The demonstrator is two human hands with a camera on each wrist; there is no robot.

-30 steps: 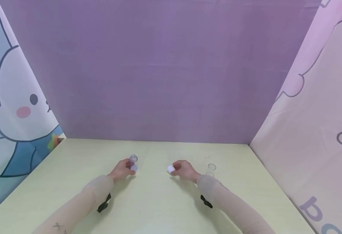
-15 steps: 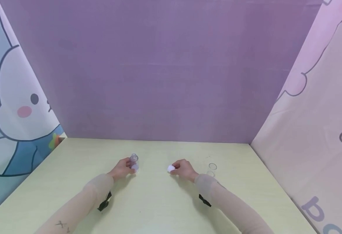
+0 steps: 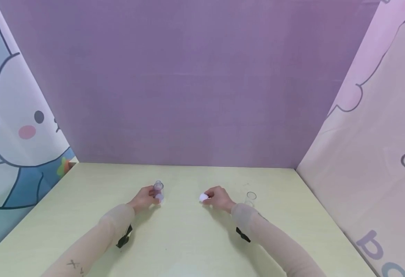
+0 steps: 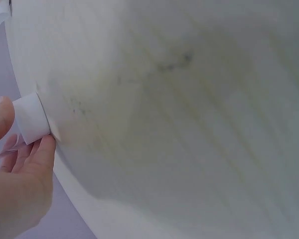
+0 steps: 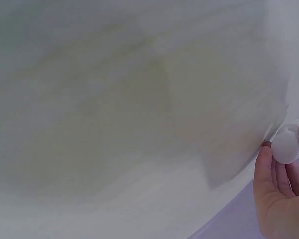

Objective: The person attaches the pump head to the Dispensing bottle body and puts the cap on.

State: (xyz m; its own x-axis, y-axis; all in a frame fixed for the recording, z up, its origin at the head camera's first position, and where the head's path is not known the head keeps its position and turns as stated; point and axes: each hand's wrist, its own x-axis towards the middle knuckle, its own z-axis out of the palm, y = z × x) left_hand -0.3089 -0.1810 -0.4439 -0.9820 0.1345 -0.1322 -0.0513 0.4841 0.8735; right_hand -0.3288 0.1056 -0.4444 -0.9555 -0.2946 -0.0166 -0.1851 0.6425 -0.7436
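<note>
In the head view my left hand (image 3: 145,198) grips a small clear cup (image 3: 158,186) with a dark rim, held at the left of the table's middle. A white piece shows at its lower end. The left wrist view shows that white cylindrical piece (image 4: 32,119) between thumb and fingers, with a clear edge beyond it. My right hand (image 3: 219,199) pinches a small white cylinder (image 3: 204,197) between thumb and fingers, low over the table. One round end of this white cylinder (image 5: 287,145) faces the right wrist camera. The fingers hide part of both things.
Another clear cup (image 3: 250,197) with a dark rim stands on the table beyond my right wrist, partly hidden by the sleeve. The pale table (image 3: 188,238) ends at a purple backdrop (image 3: 188,96). Printed cloths (image 3: 372,146) hang at both sides.
The white cylinder in my right hand has turned, so that its round end shows more. My left hand keeps its hold on the clear cup, almost still.
</note>
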